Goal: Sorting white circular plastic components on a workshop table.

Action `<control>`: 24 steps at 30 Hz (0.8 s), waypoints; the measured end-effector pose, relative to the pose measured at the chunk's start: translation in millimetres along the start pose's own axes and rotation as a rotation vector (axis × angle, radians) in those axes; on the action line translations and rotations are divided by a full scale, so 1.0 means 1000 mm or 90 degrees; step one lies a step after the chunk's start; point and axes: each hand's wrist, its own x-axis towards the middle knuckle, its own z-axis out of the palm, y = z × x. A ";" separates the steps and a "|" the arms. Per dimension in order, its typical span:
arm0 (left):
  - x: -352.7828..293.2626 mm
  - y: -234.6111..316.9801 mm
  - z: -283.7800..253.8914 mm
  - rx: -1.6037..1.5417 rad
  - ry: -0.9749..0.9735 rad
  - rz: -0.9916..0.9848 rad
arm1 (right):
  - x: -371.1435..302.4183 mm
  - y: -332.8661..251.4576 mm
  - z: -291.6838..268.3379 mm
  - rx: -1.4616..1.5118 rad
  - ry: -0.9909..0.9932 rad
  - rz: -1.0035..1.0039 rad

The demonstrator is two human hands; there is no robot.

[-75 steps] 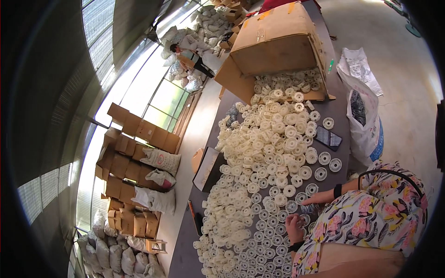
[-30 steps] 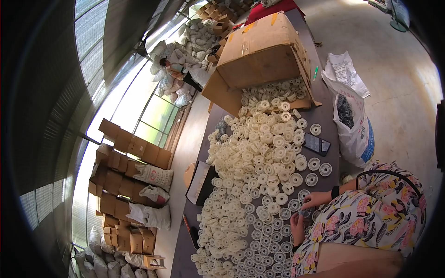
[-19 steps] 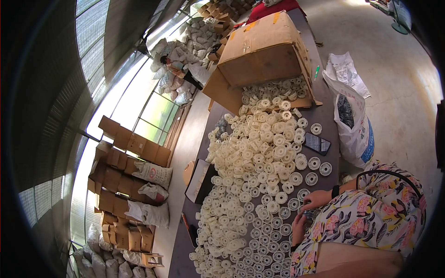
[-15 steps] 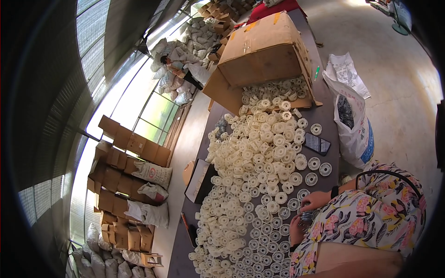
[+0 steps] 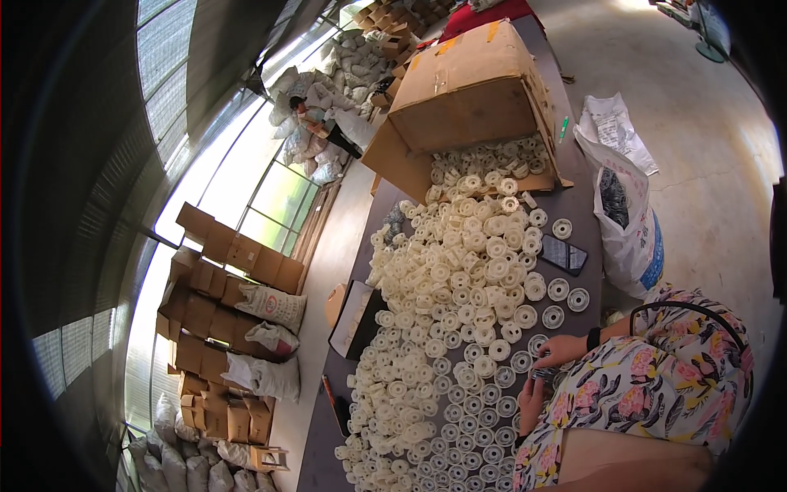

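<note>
My left hand (image 5: 531, 403) is at the table's right edge, fingers curled round a small clump of dark grey, shiny pieces (image 5: 544, 374) too small to name. Just above it my right hand (image 5: 559, 351), with a black band at the wrist, has its fingers bent together by the clump and a white plastic ring (image 5: 537, 344). Whether a piece is between its fingertips is hidden. Rows of these spoked rings (image 5: 484, 416) lie flat beside my hands. Farther left a large heap of cream rings (image 5: 459, 262) covers the table.
A cardboard box (image 5: 459, 90) on its side spills rings onto the dark table (image 5: 594, 283). A phone (image 5: 563, 255) and a black open case (image 5: 354, 320) lie by the heap. A white sack of dark pieces (image 5: 627, 217) stands at right. Another person (image 5: 316, 123) is by far sacks.
My right hand has shifted slightly, its fingers lower against the clump. My left hand has turned a little and shows more of its back. The rings look unmoved.
</note>
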 end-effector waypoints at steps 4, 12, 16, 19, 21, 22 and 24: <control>0.008 -0.008 -0.006 -0.049 0.029 -0.091 | -0.003 -0.005 0.001 -0.042 0.080 -0.058; 0.006 -0.007 -0.007 -0.194 -0.008 -0.128 | 0.003 0.005 0.008 0.052 0.145 -0.166; 0.004 -0.005 0.000 -0.145 0.100 0.003 | -0.003 -0.008 -0.006 0.326 -0.065 0.063; 0.007 -0.008 -0.003 -0.143 0.091 0.039 | 0.002 -0.002 -0.001 0.254 -0.077 0.012; 0.007 -0.007 -0.002 -0.163 0.081 0.036 | 0.006 0.009 0.007 0.191 -0.046 -0.035; 0.006 -0.006 -0.001 -0.102 0.032 0.045 | 0.008 0.018 0.013 0.112 0.019 -0.140; 0.005 0.000 0.003 -0.043 -0.013 0.051 | 0.007 0.012 0.010 0.032 0.078 -0.244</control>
